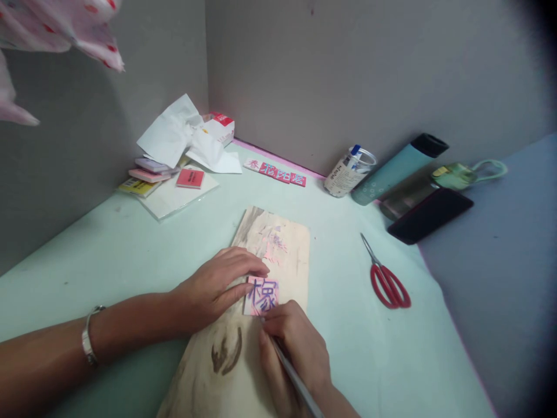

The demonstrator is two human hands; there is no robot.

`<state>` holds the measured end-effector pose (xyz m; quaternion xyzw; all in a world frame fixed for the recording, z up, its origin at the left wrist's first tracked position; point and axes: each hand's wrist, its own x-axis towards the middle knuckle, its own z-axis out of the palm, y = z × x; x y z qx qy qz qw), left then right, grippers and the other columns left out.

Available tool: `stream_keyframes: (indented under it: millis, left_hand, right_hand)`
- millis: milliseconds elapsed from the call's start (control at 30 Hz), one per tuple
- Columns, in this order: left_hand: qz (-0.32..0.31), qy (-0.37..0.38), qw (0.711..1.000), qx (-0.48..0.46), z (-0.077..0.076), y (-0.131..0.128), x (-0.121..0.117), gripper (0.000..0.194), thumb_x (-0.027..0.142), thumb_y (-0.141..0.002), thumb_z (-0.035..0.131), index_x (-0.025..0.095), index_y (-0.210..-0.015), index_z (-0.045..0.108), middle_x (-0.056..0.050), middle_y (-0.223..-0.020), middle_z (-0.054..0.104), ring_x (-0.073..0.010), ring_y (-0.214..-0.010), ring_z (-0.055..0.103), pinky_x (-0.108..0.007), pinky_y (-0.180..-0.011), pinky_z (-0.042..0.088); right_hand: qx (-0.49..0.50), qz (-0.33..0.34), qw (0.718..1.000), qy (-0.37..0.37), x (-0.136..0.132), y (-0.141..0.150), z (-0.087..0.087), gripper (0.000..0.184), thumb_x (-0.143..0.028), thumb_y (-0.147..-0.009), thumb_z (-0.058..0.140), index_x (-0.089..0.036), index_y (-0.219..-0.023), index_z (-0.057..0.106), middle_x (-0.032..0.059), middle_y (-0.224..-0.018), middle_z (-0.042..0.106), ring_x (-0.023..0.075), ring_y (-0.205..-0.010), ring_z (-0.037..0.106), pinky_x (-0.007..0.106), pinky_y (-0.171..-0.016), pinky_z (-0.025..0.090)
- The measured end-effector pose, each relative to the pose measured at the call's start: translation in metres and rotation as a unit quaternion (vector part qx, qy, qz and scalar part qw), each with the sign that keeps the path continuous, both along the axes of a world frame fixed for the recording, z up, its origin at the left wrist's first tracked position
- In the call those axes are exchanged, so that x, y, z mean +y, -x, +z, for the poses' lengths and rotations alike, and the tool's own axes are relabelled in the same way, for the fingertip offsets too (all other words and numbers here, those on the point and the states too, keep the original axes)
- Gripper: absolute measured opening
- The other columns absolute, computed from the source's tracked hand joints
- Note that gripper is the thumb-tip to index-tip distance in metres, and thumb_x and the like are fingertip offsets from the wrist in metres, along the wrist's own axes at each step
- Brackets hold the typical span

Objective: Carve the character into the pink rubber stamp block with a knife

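Note:
A small pink square block point(262, 295) with a purple drawn character lies on a pale wooden board point(270, 244) in the middle of the light green table. My left hand point(217, 284) lies flat beside it, fingers stretched out and pressing on the block's left and upper edge. My right hand point(296, 348) is closed round a thin grey metal tool point(296, 380), whose tip is at the block's lower edge. A bracelet point(89, 339) is on my left wrist.
Red-handled scissors point(387, 278) lie right of the board. At the back: a row of pink carved blocks point(275, 172), a jar point(348, 171), a teal bottle point(398, 168), a black phone point(429, 215). Back left holds crumpled tissue point(183, 136) and stacked blocks point(148, 174). Grey walls enclose the corner.

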<state>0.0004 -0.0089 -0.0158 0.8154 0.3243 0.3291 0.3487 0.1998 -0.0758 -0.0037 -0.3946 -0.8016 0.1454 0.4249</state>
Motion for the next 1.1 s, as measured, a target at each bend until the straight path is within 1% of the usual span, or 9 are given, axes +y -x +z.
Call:
stream_keyframes:
  millis: [133,367,500,700,900,1100]
  left_hand:
    - [0.0,0.003,1.0,0.002,0.0004,-0.0001,0.0001,0.024,0.018,-0.103,0.046,0.023,-0.122,0.058,-0.004,-0.12,0.066,-0.0215,-0.119,0.055,-0.037,-0.106,0.039]
    - [-0.004,0.005,1.0,0.001,0.001,0.0,0.0004,0.024,0.017,-0.103,0.045,0.023,-0.123,0.058,-0.003,-0.12,0.066,-0.0211,-0.119,0.055,-0.036,-0.105,0.038]
    - [-0.003,0.006,1.0,-0.001,0.0012,-0.0004,0.0001,0.024,0.017,-0.103,0.045,0.023,-0.122,0.058,-0.004,-0.12,0.066,-0.022,-0.12,0.055,-0.038,-0.106,0.039]
    - [-0.003,0.008,1.0,0.001,0.0011,-0.0002,0.0006,0.024,0.018,-0.103,0.045,0.023,-0.122,0.058,-0.005,-0.12,0.067,-0.0222,-0.119,0.056,-0.039,-0.106,0.04]
    - [-0.005,0.008,1.0,0.007,0.0007,0.0006,0.0009,0.023,0.022,-0.104,0.045,0.023,-0.121,0.059,-0.006,-0.12,0.068,-0.0236,-0.119,0.056,-0.04,-0.106,0.041]
    - [-0.008,0.009,1.0,0.009,0.0012,0.0012,0.0014,0.023,0.02,-0.104,0.046,0.023,-0.122,0.06,-0.006,-0.12,0.068,-0.0231,-0.122,0.056,-0.04,-0.109,0.038]
  right_hand:
    - [-0.026,-0.001,1.0,0.002,0.0004,-0.0011,-0.001,0.021,-0.003,-0.09,0.048,-0.023,-0.086,0.051,0.0028,-0.075,0.062,0.0182,-0.064,0.061,0.031,-0.054,0.042]
    - [0.005,0.006,1.0,-0.008,0.0006,0.0003,-0.0025,0.019,-0.003,-0.091,0.048,-0.021,-0.088,0.052,0.0039,-0.078,0.061,0.0173,-0.064,0.059,0.031,-0.055,0.043]
    - [-0.001,0.009,1.0,-0.011,0.0015,0.0002,-0.0041,0.019,-0.004,-0.091,0.047,-0.022,-0.086,0.051,0.0032,-0.075,0.06,0.0172,-0.063,0.057,0.031,-0.054,0.042]
    - [-0.019,0.017,0.999,-0.024,0.0022,-0.0007,-0.0038,0.019,-0.004,-0.089,0.048,-0.023,-0.086,0.051,0.0037,-0.075,0.062,0.0182,-0.063,0.059,0.032,-0.053,0.041]
    - [-0.018,0.026,0.999,-0.024,0.0031,-0.0012,-0.0037,0.02,-0.004,-0.091,0.048,-0.023,-0.088,0.053,0.0035,-0.075,0.062,0.0185,-0.063,0.06,0.032,-0.052,0.042]
    - [-0.031,0.033,0.999,-0.03,0.0036,-0.0021,-0.0041,0.019,-0.006,-0.092,0.048,-0.023,-0.087,0.054,0.0029,-0.073,0.061,0.0186,-0.063,0.06,0.032,-0.053,0.043]
